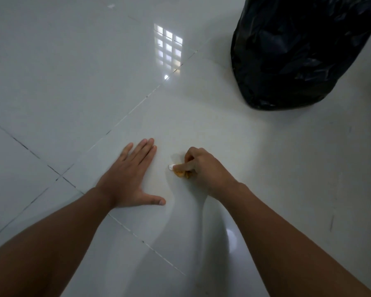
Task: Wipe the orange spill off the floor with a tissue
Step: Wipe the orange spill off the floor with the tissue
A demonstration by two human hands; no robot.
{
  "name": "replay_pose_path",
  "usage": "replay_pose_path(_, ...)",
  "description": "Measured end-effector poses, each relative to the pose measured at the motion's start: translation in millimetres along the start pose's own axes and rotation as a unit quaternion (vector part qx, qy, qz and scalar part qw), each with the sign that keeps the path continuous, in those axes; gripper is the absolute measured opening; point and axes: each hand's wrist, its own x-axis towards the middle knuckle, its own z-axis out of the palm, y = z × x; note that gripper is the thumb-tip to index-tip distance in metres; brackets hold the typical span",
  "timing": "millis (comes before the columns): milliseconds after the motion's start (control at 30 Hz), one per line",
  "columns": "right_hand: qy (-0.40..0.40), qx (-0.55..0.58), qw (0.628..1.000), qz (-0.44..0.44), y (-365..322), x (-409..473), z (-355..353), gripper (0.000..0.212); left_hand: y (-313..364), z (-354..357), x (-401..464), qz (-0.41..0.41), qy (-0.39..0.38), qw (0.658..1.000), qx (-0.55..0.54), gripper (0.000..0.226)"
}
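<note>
Right hand [204,168] fist clamped on orange-stained crumpled white tissue [179,172], lower centre; large black plastic bag [298,52] upper right; left hand [131,179] flat, empty.

The glossy tiled floor [73,82] lies open ahead and to the left, with nothing standing on it. A black bin bag [298,52] blocks the far right. The left hand [129,179], pressed flat, closes off the near left; the tile on the near right looks bare, though dim
</note>
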Motion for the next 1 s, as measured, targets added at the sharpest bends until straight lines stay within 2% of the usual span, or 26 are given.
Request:
replay_pose_path(100, -0.013, -0.113, 0.992, -0.045, 13.4, -24.2, 5.7, 0.014, 0.4, 0.1, -1.3, 0.0, -0.004, 1.0, 0.002, 0.141)
replay_pose_path(200, -0.009, -0.157, 0.983, -0.096, 18.7, -40.0, 7.6, 0.036, 1.9, -1.6, -1.2, -0.003, -0.007, 1.0, 0.005, 0.141)
replay_pose_path(367, 0.006, -0.139, 0.986, -0.089, 13.2, -45.0, 11.6, 0.029, 3.2, -3.4, -1.5, -0.001, -0.003, 1.0, 0.0, 0.14)
replay_pose_path(467, 0.092, 0.013, 0.996, -0.003, 14.6, -45.9, 5.3, 0.02, 2.8, -2.4, -1.6, 0.002, 0.003, 1.0, -0.002, 0.138)
replay_pose_path(533, 0.12, 0.115, 0.983, 0.078, 19.6, -44.8, 0.7, 0.011, 2.6, -1.9, -2.0, 0.003, 0.004, 1.0, 0.0, 0.138)
replay_pose_path(633, 0.163, 0.078, 0.975, 0.13, 27.6, -45.7, -0.7, 0.008, 2.1, -2.2, -1.3, 0.002, -0.001, 1.0, 0.0, 0.139)
replay_pose_path(700, 0.224, 0.017, 0.966, 0.13, 31.1, -47.4, -3.1, 0.013, 1.9, -2.2, -1.1, 0.001, -0.001, 1.0, -0.001, 0.139)
replay_pose_path(800, 0.282, 0.001, 0.953, 0.113, 33.0, -51.7, -6.3, 0.016, 2.0, -1.5, -1.1, 0.003, 0.0, 1.0, -0.005, 0.139)
replay_pose_path(900, 0.218, -0.01, 0.974, 0.058, 29.3, -53.5, -2.6, 0.017, 1.5, -1.4, -1.0, 0.002, 0.003, 1.0, -0.006, 0.138)
replay_pose_path(967, 0.168, -0.047, 0.983, 0.05, 27.2, -52.8, 2.7, 0.02, 1.4, -1.1, -1.3, 0.003, 0.003, 1.0, -0.006, 0.138)
replay_pose_path(1000, 0.169, -0.053, 0.982, 0.058, 26.7, -51.2, 4.5, 0.021, 1.4, -1.0, -1.2, 0.003, 0.002, 1.0, -0.007, 0.138)
